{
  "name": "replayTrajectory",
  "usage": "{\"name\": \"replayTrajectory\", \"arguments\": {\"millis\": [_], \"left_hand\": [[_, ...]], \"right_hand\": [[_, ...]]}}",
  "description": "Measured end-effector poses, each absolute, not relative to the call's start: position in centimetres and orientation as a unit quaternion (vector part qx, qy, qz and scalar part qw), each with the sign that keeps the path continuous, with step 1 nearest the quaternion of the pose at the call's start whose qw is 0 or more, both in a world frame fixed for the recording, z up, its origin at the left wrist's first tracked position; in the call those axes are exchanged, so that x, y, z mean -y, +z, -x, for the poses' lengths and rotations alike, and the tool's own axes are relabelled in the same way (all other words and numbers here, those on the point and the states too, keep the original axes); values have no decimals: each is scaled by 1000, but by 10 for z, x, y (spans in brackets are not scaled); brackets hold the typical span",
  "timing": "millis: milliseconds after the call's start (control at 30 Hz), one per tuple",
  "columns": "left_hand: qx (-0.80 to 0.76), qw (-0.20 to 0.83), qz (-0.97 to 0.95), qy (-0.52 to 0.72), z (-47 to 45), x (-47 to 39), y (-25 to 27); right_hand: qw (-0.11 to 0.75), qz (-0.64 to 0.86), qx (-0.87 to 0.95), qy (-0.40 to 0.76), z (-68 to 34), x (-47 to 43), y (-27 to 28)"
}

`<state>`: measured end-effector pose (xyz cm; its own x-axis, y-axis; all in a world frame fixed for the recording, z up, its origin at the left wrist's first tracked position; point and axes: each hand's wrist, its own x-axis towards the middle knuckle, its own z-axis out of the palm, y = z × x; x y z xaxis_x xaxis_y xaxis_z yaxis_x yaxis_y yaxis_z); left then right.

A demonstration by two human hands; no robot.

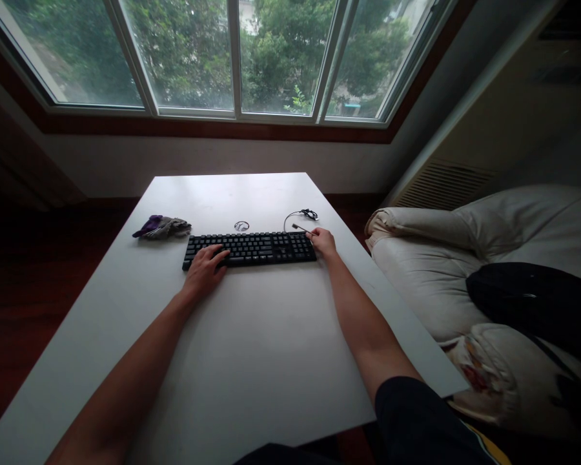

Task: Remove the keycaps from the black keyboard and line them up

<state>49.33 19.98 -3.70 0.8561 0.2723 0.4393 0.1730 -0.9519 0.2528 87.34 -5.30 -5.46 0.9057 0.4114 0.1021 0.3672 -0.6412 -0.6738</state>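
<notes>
A black keyboard (259,250) lies flat across the white table, its cable (310,214) bunched behind its right end. On the left-hand keys rests my left hand (207,266), palm down with fingers apart. My right hand (323,241), at the keyboard's right end, pinches a thin stick-like tool with a small dark head, which looks like a small brush (297,227). The tool's head points left, just over the back edge of the keyboard. My right fingers cover its other end.
A crumpled purple and grey cloth (163,227) lies left of the keyboard. Behind the keyboard is a small ring-shaped item (241,226), too small to name. The white table (252,336) has a pale sofa (416,271) on its right, with a dark bag (537,303) on it.
</notes>
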Motion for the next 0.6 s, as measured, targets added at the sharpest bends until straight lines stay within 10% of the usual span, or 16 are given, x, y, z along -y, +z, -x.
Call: {"name": "replayTrajectory", "arguments": {"millis": [600], "left_hand": [[-114, 102, -958, 241, -493, -201, -37]], "right_hand": [[423, 879, 213, 49, -872, 56, -52]]}}
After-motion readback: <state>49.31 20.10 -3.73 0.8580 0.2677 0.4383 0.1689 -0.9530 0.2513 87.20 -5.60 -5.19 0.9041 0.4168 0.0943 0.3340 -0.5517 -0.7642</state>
